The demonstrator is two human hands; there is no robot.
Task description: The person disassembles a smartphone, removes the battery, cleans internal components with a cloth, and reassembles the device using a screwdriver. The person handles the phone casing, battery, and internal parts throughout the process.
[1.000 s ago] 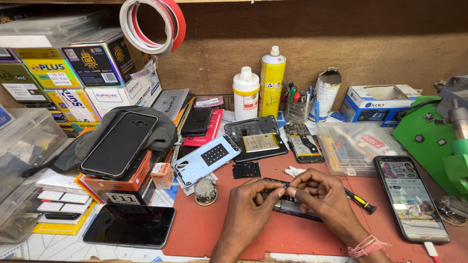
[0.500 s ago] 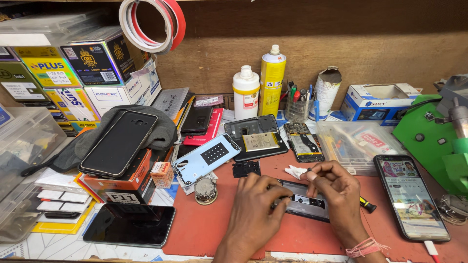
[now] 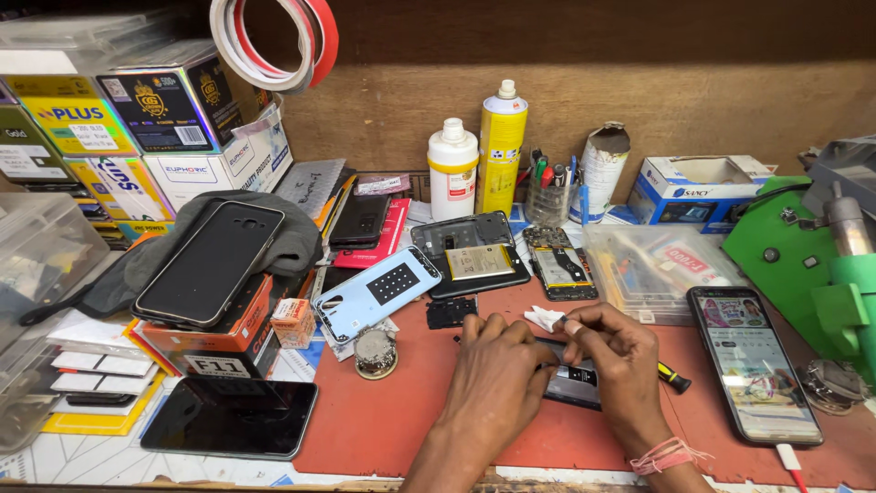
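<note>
An opened dark phone lies on the red work mat in front of me. My left hand presses down on its left half, fingers curled over it. My right hand rests on its right half and pinches a small white cloth or tissue between thumb and forefinger above the phone. A black-and-yellow screwdriver lies just right of my right hand, partly hidden under it.
A light blue phone back cover, an open phone body with battery and a small black part lie beyond my hands. A lit phone sits at right, a green machine behind it. Bottles, boxes and phones crowd the left and back.
Both hands have shifted slightly up and right over the opened phone. My right hand now pinches the white cloth higher, and my left hand covers more of the phone.
</note>
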